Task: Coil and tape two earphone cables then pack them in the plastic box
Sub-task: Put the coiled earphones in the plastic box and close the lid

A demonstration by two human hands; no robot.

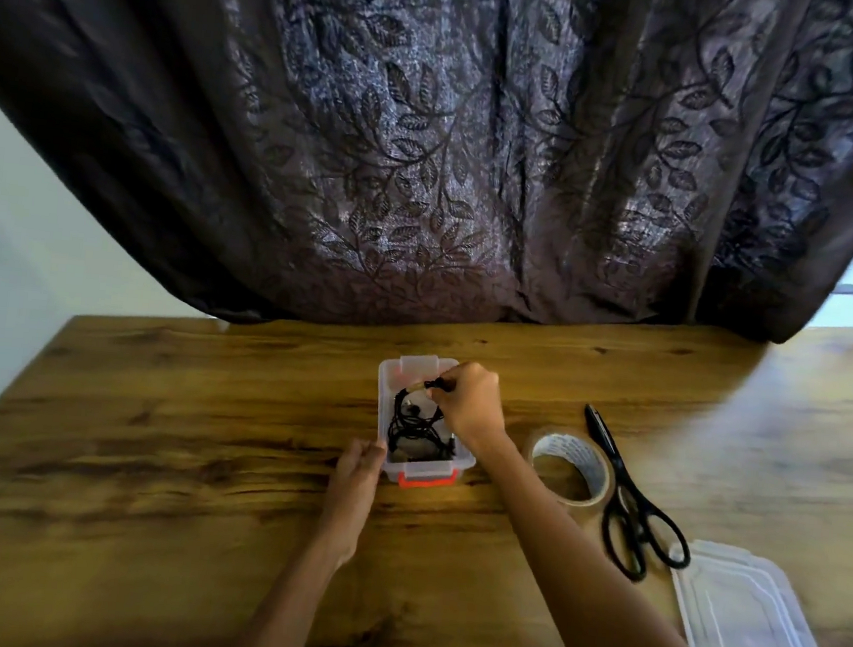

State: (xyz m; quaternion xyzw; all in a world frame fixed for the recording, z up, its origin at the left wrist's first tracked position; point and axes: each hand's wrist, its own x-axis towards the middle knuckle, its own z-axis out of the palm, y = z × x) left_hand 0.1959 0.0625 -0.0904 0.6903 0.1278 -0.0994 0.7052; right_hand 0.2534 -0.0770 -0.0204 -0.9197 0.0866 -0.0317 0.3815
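Both hands busy: left (358, 464) steadies box (384, 397) (long axis pointing away), right (466, 404) pinches cable (412, 428).

One clear plastic box (383, 425) at mid-table, with two latches showing, a red one (426, 481) at the near end and a pale one (417, 365) at the far end. Inside, a dark tangle of earphone cables (412, 433); number of separate cables impossible to count. One roll of tape (570, 469) just right of the box. One pair of black scissors (628, 501) right of the roll. One clear lid (748, 625) at the near right. Two bare hands: left hand (357, 467) at the box's near left corner, right hand (469, 404) over the box. One wooden table (145, 453). One dark leaf-patterned curtain (430, 143) at the far side.
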